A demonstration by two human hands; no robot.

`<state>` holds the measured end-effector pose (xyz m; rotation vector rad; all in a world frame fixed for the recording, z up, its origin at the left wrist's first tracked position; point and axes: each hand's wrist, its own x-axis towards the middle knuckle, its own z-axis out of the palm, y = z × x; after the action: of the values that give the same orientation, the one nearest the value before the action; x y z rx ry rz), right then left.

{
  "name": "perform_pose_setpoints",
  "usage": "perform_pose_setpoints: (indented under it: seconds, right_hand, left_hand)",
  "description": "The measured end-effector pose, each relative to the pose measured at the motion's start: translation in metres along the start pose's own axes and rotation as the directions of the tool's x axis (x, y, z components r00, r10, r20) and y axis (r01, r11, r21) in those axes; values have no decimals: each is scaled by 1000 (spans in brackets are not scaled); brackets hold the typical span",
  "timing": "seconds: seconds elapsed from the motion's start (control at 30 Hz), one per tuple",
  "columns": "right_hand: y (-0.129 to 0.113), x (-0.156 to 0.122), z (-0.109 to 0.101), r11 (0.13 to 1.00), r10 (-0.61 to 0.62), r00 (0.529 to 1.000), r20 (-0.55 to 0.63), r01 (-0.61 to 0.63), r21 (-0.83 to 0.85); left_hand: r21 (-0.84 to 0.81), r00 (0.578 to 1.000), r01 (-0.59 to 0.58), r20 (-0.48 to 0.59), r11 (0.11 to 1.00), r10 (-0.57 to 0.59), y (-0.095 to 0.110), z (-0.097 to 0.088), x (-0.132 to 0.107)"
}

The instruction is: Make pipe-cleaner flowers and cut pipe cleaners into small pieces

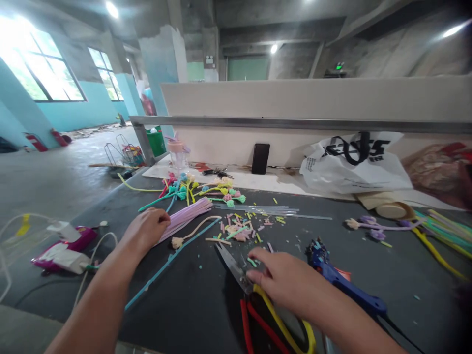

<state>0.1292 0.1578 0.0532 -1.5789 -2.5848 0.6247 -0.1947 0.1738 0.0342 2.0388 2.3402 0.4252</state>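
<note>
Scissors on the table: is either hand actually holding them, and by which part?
The right hand lies over the scissors where blades meet handles; whether its grip has closed cannot be told. The left hand rests on the pink pipe cleaner bundle, holding nothing visibly.

A single head-worn camera looks forward and down from just above the near edge of the dark worktable (368, 265), close over the person's forearms, facing the pale partition board (317, 98) across it, with the hall's windows (40, 69) off left.

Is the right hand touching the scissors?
Touching: the head view shows the right hand lying over the scissors at their pivot, its fingers against the metal.
</note>
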Motion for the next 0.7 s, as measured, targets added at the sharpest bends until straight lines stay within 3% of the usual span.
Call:
perform_pose_setpoints:
  seconds: [0.1, 0.2, 0.27, 0.33, 0.43, 0.57, 0.7]
  right_hand:
    - [12, 26, -4, 935, 4, 998, 68, -28, 355]
    - [27, 43, 2, 733, 1, 994, 107, -74, 676]
    - [37, 46, 8, 600, -12, 997, 70, -49, 798]
    - [46, 45, 13, 509, -4, 999, 41, -33, 860]
    - [54, 43, 16, 442, 51, 999, 17, -38, 896]
    - [57, 43, 15, 394, 96, 995, -17, -22, 919]
    - [57, 45, 17, 406, 92, 995, -24, -15, 914]
  left_hand:
    - [41, 998, -1, 61, 999, -2, 8, 12, 11]
    - [70, 997, 8, 73, 998, -13, 16, 21, 17]
    - [80, 997, 3, 77, 997, -9, 20, 24, 18]
    - [82, 997, -8, 80, 997, 1, 22, 24, 19]
    - [78, 998, -19, 66, 997, 14, 26, 22, 23]
    - [61, 1000, -14, -13, 998, 15, 41, 19, 39]
    - [14, 982, -3, -191, 1000, 6, 69, 8, 62]
